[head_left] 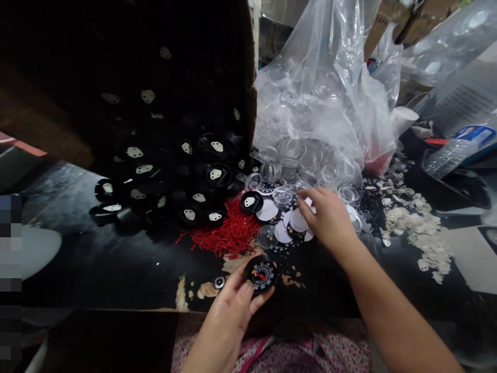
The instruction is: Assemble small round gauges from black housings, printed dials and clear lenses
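Observation:
My left hand (233,305) holds a round black gauge (261,273) with a printed dial and a red needle, near the table's front edge. My right hand (328,220) reaches over a scatter of white dial discs (267,211) and clear round covers (282,196), its fingertips on one of these small pieces; which one I cannot tell. A heap of small red needles (229,233) lies just left of the discs. Black round housings (213,173) with white inserts spill from a dark cardboard box (155,77) at the left.
A clear plastic bag (322,103) of transparent rings stands behind the discs. Pale small scraps (415,223) lie at the right. A plastic bottle (454,150) lies far right. The dark tabletop (97,259) is chipped near its front edge.

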### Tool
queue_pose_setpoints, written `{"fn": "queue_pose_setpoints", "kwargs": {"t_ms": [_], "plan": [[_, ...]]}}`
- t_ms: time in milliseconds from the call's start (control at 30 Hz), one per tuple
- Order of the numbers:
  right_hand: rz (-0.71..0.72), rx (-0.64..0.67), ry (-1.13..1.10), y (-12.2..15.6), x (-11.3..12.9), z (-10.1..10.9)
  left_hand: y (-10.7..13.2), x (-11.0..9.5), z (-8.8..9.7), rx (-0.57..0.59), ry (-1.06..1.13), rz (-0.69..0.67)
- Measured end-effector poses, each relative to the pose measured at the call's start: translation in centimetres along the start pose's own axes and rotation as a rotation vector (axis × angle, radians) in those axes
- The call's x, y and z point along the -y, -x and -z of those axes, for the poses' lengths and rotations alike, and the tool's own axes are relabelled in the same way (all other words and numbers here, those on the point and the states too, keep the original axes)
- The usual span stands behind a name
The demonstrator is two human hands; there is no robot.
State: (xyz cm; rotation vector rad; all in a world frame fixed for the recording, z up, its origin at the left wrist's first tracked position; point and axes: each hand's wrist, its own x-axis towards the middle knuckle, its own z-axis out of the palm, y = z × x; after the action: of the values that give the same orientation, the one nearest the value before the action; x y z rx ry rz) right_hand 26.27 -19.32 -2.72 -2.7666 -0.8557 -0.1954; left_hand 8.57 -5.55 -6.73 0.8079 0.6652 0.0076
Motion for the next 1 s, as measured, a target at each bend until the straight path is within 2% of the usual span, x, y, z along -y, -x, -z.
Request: {"fn": "queue_pose_setpoints", "kwargs": {"t_ms": [67,200,433,767,1000], "plan": [[0.002,-0.012,0.155,-2.0,-1.5,-0.9,0.0,0.1,-0.1,0.027,0.004,0.038],[0.093,0.023,0.214,-3.8,-2.8,-1.6,0.0,-0.4,0.0,0.011,0.011,0.08],[0.147,0.0,0.308,-3.3,-3.7,-0.8,-0.1,-1.6,-0.3,0.062,0.171,0.121],[0.158,-0.086,0.386,-3.6,-5.0,-1.1,0.0,-1.4,-0.4,0.075,0.19,0.18],[0.181,-0.028,0.435,-3.1,-4.2,-1.0,-0.6,-1.0,-0.5,0.044,0.177,0.193]]}}
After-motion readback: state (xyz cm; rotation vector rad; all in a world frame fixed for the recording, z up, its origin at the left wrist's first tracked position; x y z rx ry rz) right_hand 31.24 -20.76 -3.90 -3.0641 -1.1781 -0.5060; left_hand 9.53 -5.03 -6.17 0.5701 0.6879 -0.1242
